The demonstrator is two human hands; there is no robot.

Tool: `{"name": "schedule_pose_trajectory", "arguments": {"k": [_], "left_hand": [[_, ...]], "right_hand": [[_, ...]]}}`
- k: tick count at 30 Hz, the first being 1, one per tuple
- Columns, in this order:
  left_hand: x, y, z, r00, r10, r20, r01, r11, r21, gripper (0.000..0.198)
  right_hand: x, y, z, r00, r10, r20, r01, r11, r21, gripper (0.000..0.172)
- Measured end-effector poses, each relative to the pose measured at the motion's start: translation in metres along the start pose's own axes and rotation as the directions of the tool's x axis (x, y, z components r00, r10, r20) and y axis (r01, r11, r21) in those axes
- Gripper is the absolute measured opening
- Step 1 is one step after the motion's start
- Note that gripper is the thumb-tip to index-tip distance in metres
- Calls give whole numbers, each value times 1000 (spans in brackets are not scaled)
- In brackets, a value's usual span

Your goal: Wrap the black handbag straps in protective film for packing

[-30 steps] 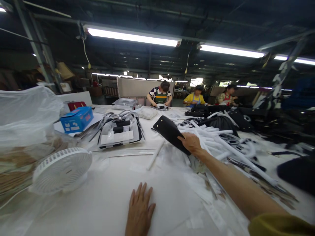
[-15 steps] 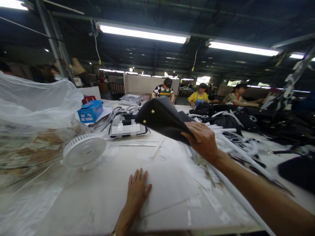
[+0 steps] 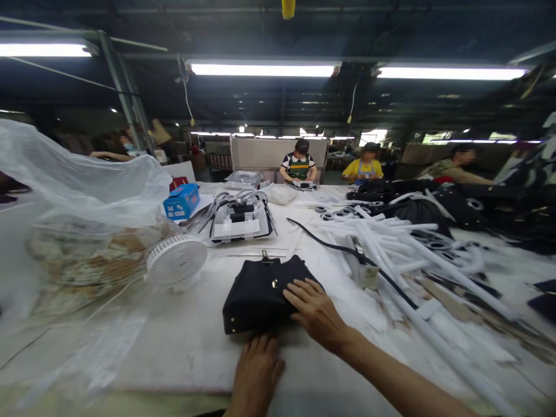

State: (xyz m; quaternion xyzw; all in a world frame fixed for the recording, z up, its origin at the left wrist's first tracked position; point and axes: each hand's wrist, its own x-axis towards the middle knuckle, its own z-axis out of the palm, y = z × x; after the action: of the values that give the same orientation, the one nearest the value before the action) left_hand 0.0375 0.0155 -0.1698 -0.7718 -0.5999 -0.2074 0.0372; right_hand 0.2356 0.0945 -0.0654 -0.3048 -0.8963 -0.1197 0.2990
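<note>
A black handbag [image 3: 256, 289] lies on its side on the white table, with a small gold clasp on its upper face and gold studs at its near left corner. My right hand [image 3: 315, 310] rests on the bag's right side, fingers stretched flat across it. Against the bag's near edge is my left hand [image 3: 259, 368], low on the table, its fingers extended and their tips in the bag's shadow. To the right, a thin black strap [image 3: 330, 245] stretches over the white tubes.
Left of the bag stand a white fan [image 3: 176, 260] and a large clear plastic bag [image 3: 99, 255] of brown pieces. Beyond are a blue box [image 3: 181, 201] and stacked bag parts [image 3: 237, 220]. White tubes [image 3: 399, 237] crowd the right. Several people work across the table.
The black bag has come down from my raised right hand onto the table and now shows its clasp. My right hand lies flat on it. My left hand has moved nearer to me.
</note>
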Motion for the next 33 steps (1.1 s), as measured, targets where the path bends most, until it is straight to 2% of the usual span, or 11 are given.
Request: {"name": "schedule_pose_trajectory", "arguments": {"k": [3, 7, 9, 13, 18, 20, 22, 25, 29, 31, 33], "left_hand": [[-3, -3, -20, 970, 156, -188, -164, 986, -24, 24], [23, 6, -67, 802, 279, -529, -312, 950, 28, 28], [48, 9, -84, 822, 297, -486, -289, 953, 94, 41], [91, 0, -88, 968, 209, -140, -191, 973, 127, 62], [82, -7, -74, 976, 212, 39, -215, 967, 133, 44], [64, -6, -66, 964, 266, -19, -259, 951, 172, 44], [45, -2, -56, 948, 309, -81, -286, 934, 212, 46], [26, 5, -41, 943, 311, -122, -273, 928, 255, 43], [27, 14, -44, 968, 241, -63, -223, 951, 213, 39], [37, 14, -57, 975, 222, -33, -213, 960, 181, 39], [51, 10, -74, 986, 168, -13, -163, 970, 178, 29]], "right_hand": [[-31, -7, -39, 999, -20, 44, 19, 1000, 23, 45], [-97, -8, -50, 971, -172, 165, 182, 982, -48, 51], [-125, -7, -36, 959, -222, 173, 248, 958, -146, 50], [-145, -3, -15, 968, -167, 186, 185, 979, -85, 48], [-130, 30, -53, 987, 153, -40, -142, 970, 199, 56], [-119, 54, -86, 898, 394, -195, -362, 915, 180, 44], [-99, 80, -120, 691, 648, -321, -632, 756, 167, 36], [-56, 120, -153, 473, 738, -481, -782, 603, 155, 41], [-3, 167, -129, 632, 558, -537, -678, 734, -35, 48], [8, 183, -94, 743, 562, -363, -650, 734, -194, 55], [9, 191, -57, 783, 619, -61, -597, 722, -350, 57]]}}
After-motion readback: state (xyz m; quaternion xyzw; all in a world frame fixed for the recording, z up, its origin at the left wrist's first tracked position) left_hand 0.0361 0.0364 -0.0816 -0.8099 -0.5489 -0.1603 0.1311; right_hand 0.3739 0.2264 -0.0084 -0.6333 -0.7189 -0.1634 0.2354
